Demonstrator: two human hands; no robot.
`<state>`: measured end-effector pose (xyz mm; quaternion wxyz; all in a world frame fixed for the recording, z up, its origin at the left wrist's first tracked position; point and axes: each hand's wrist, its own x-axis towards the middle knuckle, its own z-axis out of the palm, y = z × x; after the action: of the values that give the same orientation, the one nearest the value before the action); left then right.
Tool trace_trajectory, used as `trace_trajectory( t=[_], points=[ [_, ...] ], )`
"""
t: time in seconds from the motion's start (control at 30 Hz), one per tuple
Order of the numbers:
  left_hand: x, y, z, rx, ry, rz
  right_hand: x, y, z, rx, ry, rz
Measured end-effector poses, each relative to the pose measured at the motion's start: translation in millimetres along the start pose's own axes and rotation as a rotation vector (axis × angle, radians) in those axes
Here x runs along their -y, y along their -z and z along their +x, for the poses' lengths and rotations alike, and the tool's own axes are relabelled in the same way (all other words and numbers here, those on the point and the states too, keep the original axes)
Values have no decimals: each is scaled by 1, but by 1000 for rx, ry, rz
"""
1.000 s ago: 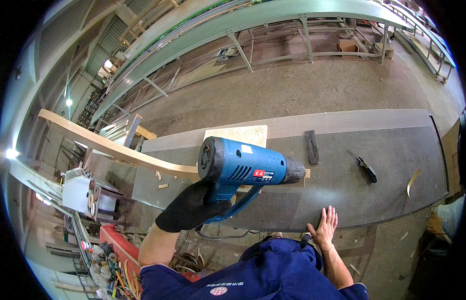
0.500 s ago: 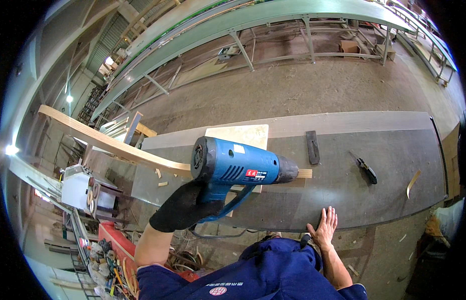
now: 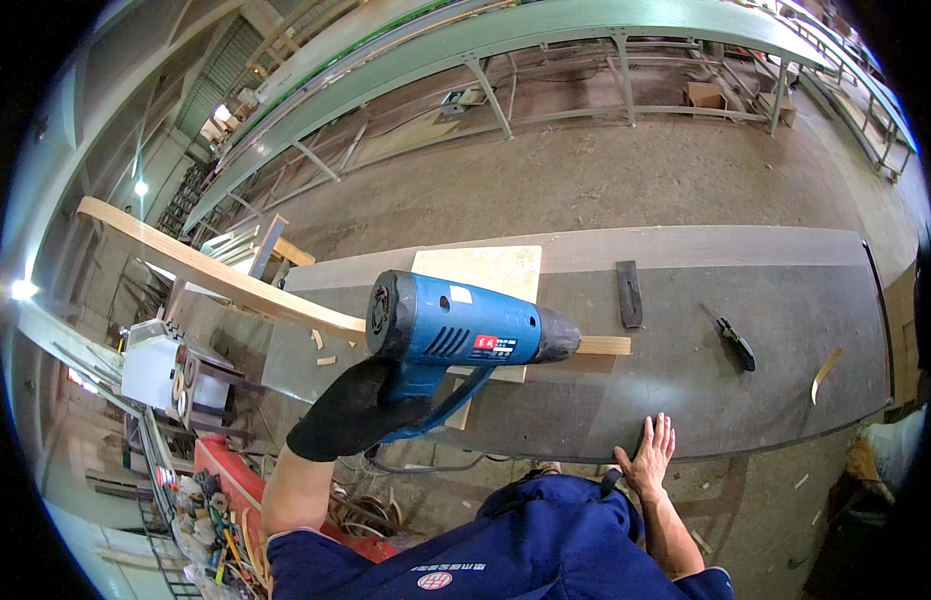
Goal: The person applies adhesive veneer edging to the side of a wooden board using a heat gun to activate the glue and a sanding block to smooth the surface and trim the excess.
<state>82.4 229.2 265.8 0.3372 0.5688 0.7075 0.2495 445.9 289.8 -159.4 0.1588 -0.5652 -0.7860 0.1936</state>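
My left hand (image 3: pixel 350 410), in a black glove, is closed round the handle of a blue heat gun (image 3: pixel 465 320) with a dark nozzle pointing right. The gun is over a long wood-grain strip (image 3: pixel 225 280), hiding its middle. Its left part sticks out past the table and curls at the end; its short right end shows beyond the nozzle. A pale board (image 3: pixel 485 262) lies partly behind the gun. My bare right hand (image 3: pixel 647 462) lies flat with fingers stretched out on the near edge of the dark table (image 3: pixel 705 410).
Right of the gun lie a dark flat block (image 3: pixel 628 295), a utility knife (image 3: pixel 733 345) and a thin curved offcut (image 3: pixel 825 374). Small scraps (image 3: pixel 327 361) sit at the table's left. A cord (image 3: pixel 425 467) hangs below. Across the floor runs a long green conveyor bench (image 3: pixel 545 30).
My left hand has moved the heat gun a little left along the strip, showing more of the strip's right end. My right hand stays in place.
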Motion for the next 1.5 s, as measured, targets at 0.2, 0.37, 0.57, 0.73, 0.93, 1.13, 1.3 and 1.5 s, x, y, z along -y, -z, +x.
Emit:
trace_trajectory(
  t=[0.2,0.37,0.57,0.73,0.93,1.13,1.3,1.5],
  points=[
    [12,0,-7,-52,-2,-25,-3,-1,1,10,4,2],
    [7,2,-10,-62,21,-5,-5,0,0,16,2,1],
    [16,9,-15,2,35,34,-7,-2,1,21,-2,4],
    [18,12,-20,-39,75,16,-7,-2,1,19,0,2],
    [15,8,-27,-100,160,16,-15,-6,0,15,-2,-9],
    [29,11,-34,-137,136,20,-22,-13,1,0,18,-23],
    [33,14,-42,-176,119,24,-20,-8,2,1,21,-15],
    [28,18,-46,-197,127,44,-18,-6,2,12,10,0]
  ],
)
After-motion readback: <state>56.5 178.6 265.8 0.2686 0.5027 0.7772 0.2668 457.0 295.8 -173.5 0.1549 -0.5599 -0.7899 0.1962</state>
